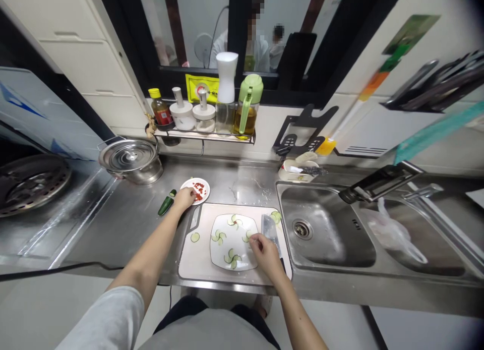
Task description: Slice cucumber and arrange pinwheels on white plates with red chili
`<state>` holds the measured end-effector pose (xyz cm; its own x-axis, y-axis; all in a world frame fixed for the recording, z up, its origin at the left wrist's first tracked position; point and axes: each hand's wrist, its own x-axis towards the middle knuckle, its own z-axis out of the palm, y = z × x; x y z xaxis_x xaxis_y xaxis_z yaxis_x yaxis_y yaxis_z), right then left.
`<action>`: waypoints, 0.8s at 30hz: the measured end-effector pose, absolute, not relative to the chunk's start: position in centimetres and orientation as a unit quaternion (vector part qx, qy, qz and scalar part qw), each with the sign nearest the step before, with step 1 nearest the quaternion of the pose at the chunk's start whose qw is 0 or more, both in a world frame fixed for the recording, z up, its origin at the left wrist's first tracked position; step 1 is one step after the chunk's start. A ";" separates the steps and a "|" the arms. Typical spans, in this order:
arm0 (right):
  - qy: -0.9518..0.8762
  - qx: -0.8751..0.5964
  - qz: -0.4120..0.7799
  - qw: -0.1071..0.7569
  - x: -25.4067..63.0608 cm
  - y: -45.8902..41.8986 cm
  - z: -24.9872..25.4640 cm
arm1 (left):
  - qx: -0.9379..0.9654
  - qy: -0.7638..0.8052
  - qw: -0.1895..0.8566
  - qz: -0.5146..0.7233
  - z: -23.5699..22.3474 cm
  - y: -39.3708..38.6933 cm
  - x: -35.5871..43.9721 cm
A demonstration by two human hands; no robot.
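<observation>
- As the head view shows, the left hand (184,199) reaches to a small round white plate (206,183), its fingertips drawn nearly together by the chopped red pieces (199,188); whether they pinch one, I cannot tell.
- The right hand (265,254) is at the right edge of a square white plate (234,240), thumb and forefinger close together beside the right-hand cucumber pinwheel (247,235); whether they grip a slice is hidden.
- The square plate lies on a pale cutting board (196,265) and carries three more pinwheels of cucumber slices: the far one (233,219), with a little red at its middle, the left one (218,236) and the near one (232,258).
- On the board's right side lies a broad-bladed knife (269,228), partly behind the right hand; loose cucumber slices (276,217) sit in the far right corner, and a single slice (194,237) lies left of the square plate.
- Dark green cucumber pieces (165,206) rest on the stainless-steel desk (113,219), just left of the left hand.
- Farther left stands a lidded steel pot (132,158); a sink (328,234) is to the board's right.
- Along the wall, a rack (212,136) holds an oil bottle (247,108) and other condiment containers.
</observation>
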<state>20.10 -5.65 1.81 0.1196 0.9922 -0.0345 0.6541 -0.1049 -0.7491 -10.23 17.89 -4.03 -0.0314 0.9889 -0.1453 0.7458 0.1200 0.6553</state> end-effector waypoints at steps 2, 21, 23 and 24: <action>-0.599 -0.688 0.282 0.297 20.2 -5.8 1.8 | 0.582 0.690 0.343 0.259 -4.2 17.8 -10.2; -0.612 -0.674 0.284 0.300 19.2 -5.6 1.7 | 0.419 0.628 0.504 0.419 -3.7 15.4 -11.5; -0.611 -0.675 0.287 0.298 19.1 -5.7 1.8 | 0.413 0.630 0.504 0.424 -3.7 15.2 -11.6; -0.610 -0.675 0.289 0.297 19.1 -5.7 1.8 | 0.410 0.630 0.504 0.425 -3.7 15.1 -11.6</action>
<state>19.13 -5.70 1.83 0.0877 0.9957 -0.0284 0.6521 -0.0789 -0.7541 -11.58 15.14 -3.67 -0.1545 0.9453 -0.2874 0.0887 0.3030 0.9489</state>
